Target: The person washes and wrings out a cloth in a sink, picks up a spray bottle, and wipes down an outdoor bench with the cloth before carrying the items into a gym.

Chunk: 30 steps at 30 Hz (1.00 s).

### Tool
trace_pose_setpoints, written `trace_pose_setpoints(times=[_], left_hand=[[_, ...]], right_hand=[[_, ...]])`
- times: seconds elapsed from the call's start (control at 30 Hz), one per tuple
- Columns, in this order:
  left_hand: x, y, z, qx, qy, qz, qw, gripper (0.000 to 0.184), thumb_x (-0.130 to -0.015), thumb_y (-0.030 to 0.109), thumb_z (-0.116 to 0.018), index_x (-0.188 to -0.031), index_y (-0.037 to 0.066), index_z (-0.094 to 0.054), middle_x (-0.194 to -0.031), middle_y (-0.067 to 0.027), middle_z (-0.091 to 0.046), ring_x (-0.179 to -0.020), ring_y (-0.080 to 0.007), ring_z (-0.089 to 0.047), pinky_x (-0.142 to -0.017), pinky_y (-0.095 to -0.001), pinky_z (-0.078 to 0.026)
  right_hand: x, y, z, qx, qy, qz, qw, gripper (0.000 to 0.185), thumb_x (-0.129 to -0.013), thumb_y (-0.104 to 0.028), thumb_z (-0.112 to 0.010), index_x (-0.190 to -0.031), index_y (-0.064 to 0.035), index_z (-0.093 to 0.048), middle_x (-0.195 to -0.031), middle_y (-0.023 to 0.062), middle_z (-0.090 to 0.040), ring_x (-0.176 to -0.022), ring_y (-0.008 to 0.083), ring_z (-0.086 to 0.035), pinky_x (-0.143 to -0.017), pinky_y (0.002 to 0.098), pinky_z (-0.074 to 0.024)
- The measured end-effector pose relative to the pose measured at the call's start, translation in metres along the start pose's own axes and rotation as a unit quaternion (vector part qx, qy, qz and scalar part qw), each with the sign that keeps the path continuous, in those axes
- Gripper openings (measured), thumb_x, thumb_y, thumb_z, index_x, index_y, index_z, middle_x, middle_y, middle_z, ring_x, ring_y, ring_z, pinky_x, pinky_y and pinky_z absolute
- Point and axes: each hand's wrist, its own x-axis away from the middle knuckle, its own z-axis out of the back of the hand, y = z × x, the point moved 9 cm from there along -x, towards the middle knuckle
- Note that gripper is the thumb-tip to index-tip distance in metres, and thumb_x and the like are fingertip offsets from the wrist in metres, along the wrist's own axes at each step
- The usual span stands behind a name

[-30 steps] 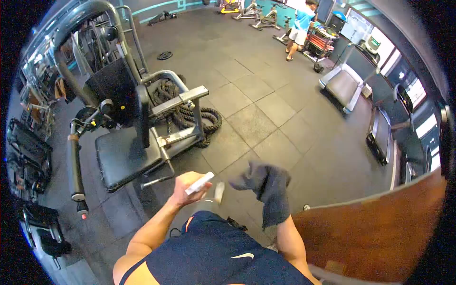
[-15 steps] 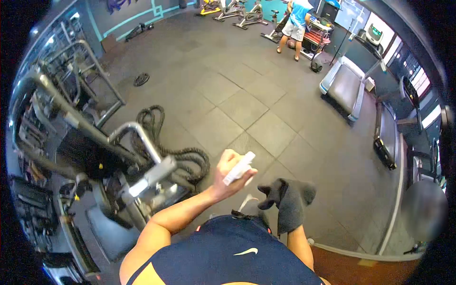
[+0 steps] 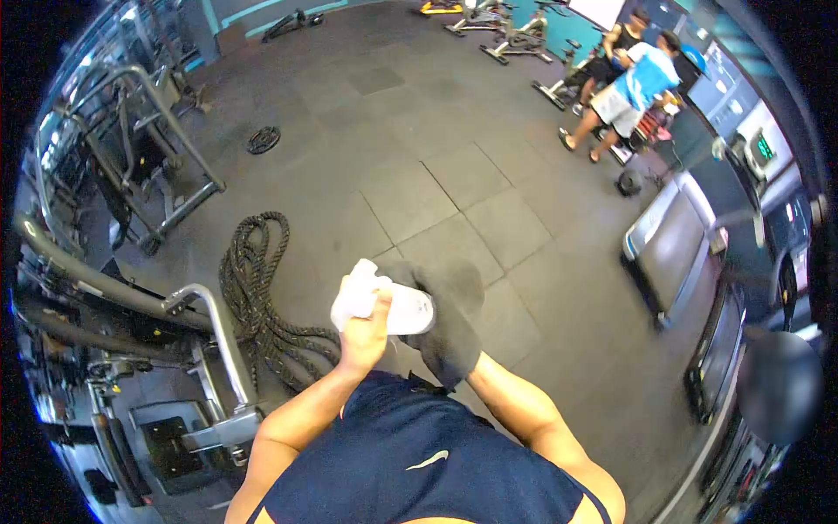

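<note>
My left hand [image 3: 367, 330] is closed around a white spray bottle [image 3: 408, 310], which lies tilted on its side with its base toward the right. A dark grey cloth [image 3: 456, 327] covers my right hand, and only the right wrist [image 3: 482, 374] and forearm show below it. The bottle's base end overlaps the cloth in the view, in front of my torso. Whether they touch is unclear. The fingers of my right hand are hidden by the cloth.
Coiled black battle ropes [image 3: 253, 279] lie on the floor at left beside a metal-framed weight machine [image 3: 218, 336]. Treadmills [image 3: 672, 244] line the right side. Two people [image 3: 642, 79] stand at the back right near exercise bikes [image 3: 519, 39]. A weight plate [image 3: 264, 140] rests on the floor.
My hands have come together, bringing the bottle up to the grey cloth; the bottle is now turned sideways. The view has shifted, and a second person shows at the back right.
</note>
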Motion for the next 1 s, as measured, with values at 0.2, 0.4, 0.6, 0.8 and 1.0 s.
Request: trace_pose_setpoints(times=[0.2, 0.4, 0.6, 0.8, 1.0], left_hand=[[-0.195, -0.088, -0.06, 0.034, 0.011, 0.061, 0.998, 0.03, -0.096, 0.028, -0.061, -0.112, 0.002, -0.063, -0.1, -0.0055, -0.067, -0.092, -0.0125, -0.06, -0.083, -0.0273, -0.048], [-0.405, -0.137, -0.202, 0.149, -0.272, 0.029, 0.95, 0.022, -0.092, 0.021, -0.066, -0.102, 0.002, -0.068, -0.092, -0.0081, -0.07, -0.095, -0.0193, -0.064, -0.086, -0.0363, -0.05], [-0.551, -0.114, -0.33, 0.017, -0.447, -0.129, 0.885, 0.023, -0.083, 0.016, -0.073, -0.096, -0.001, -0.065, -0.093, -0.0117, -0.069, -0.091, -0.0259, -0.066, -0.082, -0.0379, -0.053], [-0.726, -0.136, -0.412, -0.078, -0.413, -0.27, 0.866, 0.027, -0.075, 0.024, -0.081, -0.086, 0.005, -0.066, -0.085, -0.0063, -0.069, -0.092, -0.0273, -0.066, -0.088, -0.0408, -0.05], [-0.899, -0.146, -0.422, -0.115, -0.324, -0.289, 0.893, 0.028, -0.069, 0.021, -0.084, -0.083, 0.004, -0.066, -0.084, -0.007, -0.068, -0.091, -0.0268, -0.067, -0.08, -0.039, -0.052]], right_hand=[[-0.197, -0.102, 0.065, 0.351, -0.042, 0.043, 0.934, 0.057, -0.08, -0.018, -0.072, -0.131, -0.003, -0.05, -0.105, 0.0048, -0.064, -0.092, 0.0191, -0.062, -0.077, 0.0332, -0.0509], [-0.267, -0.309, -0.002, 0.435, 0.062, 0.046, 0.897, 0.044, -0.087, -0.017, -0.066, -0.127, -0.0035, -0.054, -0.109, 0.0026, -0.062, -0.097, 0.0124, -0.058, -0.079, 0.0288, -0.0504], [-0.403, -0.429, 0.114, 0.412, 0.092, 0.233, 0.876, 0.036, -0.087, -0.019, -0.065, -0.118, -0.0047, -0.057, -0.112, 0.0055, -0.062, -0.11, 0.0164, -0.057, -0.094, 0.0315, -0.0452], [-0.543, -0.625, 0.11, 0.664, 0.132, 0.203, 0.708, 0.034, -0.09, -0.014, -0.056, -0.122, -0.0052, -0.057, -0.113, 0.0097, -0.065, -0.101, 0.0191, -0.062, -0.084, 0.0353, -0.0506], [-0.701, -0.775, 0.094, 0.553, 0.029, 0.177, 0.814, 0.029, -0.087, -0.015, -0.057, -0.115, -0.0055, -0.057, -0.107, 0.0105, -0.064, -0.096, 0.0205, -0.061, -0.081, 0.0359, -0.0493]])
